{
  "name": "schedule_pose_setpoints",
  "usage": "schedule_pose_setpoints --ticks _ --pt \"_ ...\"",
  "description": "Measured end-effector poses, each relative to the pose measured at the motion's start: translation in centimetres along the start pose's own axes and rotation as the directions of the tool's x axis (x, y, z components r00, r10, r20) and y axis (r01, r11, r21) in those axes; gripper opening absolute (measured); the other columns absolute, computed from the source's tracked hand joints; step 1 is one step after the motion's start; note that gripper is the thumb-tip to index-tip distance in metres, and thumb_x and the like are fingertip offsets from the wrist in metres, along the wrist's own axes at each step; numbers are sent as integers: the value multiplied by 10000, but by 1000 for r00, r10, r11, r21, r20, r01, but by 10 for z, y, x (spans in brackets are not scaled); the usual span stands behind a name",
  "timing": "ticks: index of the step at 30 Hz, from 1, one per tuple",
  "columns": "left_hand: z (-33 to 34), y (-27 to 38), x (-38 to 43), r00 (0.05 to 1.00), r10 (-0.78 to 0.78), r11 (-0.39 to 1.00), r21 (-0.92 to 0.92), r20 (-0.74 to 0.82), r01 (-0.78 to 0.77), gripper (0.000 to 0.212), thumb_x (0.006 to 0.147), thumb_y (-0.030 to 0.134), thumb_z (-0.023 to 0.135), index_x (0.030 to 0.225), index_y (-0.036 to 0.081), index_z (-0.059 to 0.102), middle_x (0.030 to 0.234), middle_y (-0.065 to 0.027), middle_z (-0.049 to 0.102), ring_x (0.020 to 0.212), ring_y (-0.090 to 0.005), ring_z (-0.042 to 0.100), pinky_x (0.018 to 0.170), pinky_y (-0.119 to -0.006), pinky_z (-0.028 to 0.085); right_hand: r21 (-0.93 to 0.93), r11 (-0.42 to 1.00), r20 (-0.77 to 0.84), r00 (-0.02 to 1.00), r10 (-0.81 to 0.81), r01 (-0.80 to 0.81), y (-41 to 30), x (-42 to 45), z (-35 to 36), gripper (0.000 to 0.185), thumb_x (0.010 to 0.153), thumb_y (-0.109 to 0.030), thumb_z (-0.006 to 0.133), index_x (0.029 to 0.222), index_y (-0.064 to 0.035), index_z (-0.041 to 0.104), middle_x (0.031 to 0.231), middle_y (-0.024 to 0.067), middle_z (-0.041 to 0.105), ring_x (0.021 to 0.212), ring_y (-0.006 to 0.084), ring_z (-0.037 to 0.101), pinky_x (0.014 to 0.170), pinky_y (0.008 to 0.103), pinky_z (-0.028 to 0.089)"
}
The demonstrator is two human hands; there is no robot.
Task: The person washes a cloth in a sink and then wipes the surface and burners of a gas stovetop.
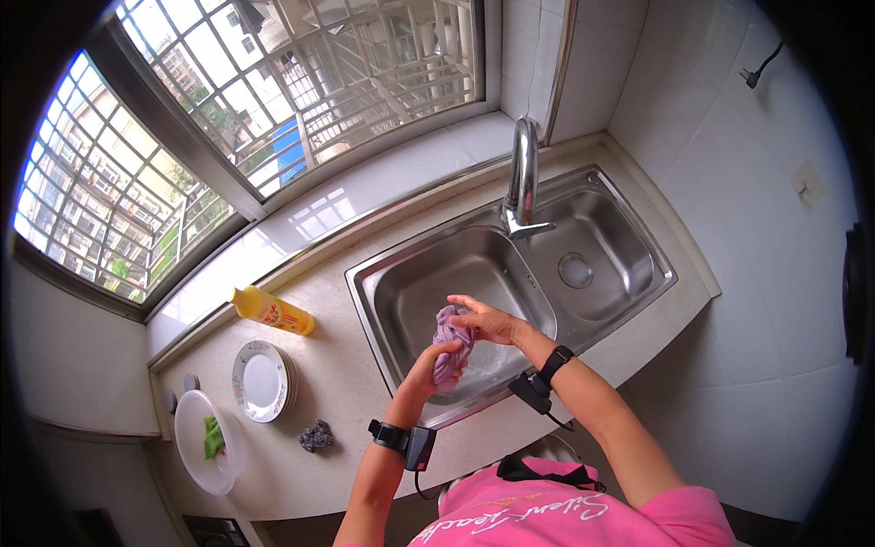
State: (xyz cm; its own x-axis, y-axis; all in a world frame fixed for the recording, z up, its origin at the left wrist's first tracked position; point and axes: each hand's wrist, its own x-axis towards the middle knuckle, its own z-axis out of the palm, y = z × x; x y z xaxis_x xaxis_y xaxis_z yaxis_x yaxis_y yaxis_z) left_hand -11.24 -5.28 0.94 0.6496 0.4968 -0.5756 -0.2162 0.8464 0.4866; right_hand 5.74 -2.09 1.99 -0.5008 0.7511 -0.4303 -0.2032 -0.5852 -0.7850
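A bunched, twisted purple cloth (451,342) is held between both hands over the larger left basin of the stainless steel double sink (403,308). My left hand (437,366) grips its lower end, the thumb lying across the folds. At the upper end, my right hand (489,320) has its thumb on the cloth and its fingers partly spread around it. Some wet suds show on the basin floor beneath. The chrome faucet (523,178) rises behind the sink, and no stream of water is visible from it.
Left of the sink, a yellow dish soap bottle (273,311) stands near a stack of floral-rimmed plates (262,381). A steel wool scourer (316,436) lies closer to me. At far left is a translucent plastic bowl (236,458) holding a green cloth (213,437). A barred window (307,89) is behind.
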Motion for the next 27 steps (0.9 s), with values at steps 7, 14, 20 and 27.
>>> schedule_pose_setpoints --ticks 7,14,20,27 --pt "6 -16 -5 869 5 805 -518 495 290 421 730 328 564 1004 33 441 712 -93 444 488 -116 395 375 -188 328 274 957 238 958 -162 94 -11 -7 19 458 706 -198 645 1099 -69 448 941 79 523 824 170 543 713 280 448" --pt "9 -12 -7 988 -17 993 -111 151 34 428 698 385 622 918 55 462 716 -67 504 502 -129 451 393 -225 366 -390 919 27 998 -48 55 -24 7 33 226 724 -234 612 802 -31 553 700 39 545 638 109 490 584 236 415" --pt "26 -3 4 986 95 948 314 -140 -47 210 687 251 581 709 70 477 595 -25 471 448 -111 449 357 -233 317 -886 464 -141 960 -242 -14 -4 30 28 290 705 -275 547 819 -10 579 794 194 587 745 333 570 658 388 447" --pt "2 -23 48 869 403 622 782 -287 -30 209 685 246 551 688 39 524 554 -58 515 452 -150 483 397 -293 348 -929 331 -279 903 -328 -167 11 38 40 211 700 -148 487 796 11 587 813 225 576 803 352 562 709 404 455"
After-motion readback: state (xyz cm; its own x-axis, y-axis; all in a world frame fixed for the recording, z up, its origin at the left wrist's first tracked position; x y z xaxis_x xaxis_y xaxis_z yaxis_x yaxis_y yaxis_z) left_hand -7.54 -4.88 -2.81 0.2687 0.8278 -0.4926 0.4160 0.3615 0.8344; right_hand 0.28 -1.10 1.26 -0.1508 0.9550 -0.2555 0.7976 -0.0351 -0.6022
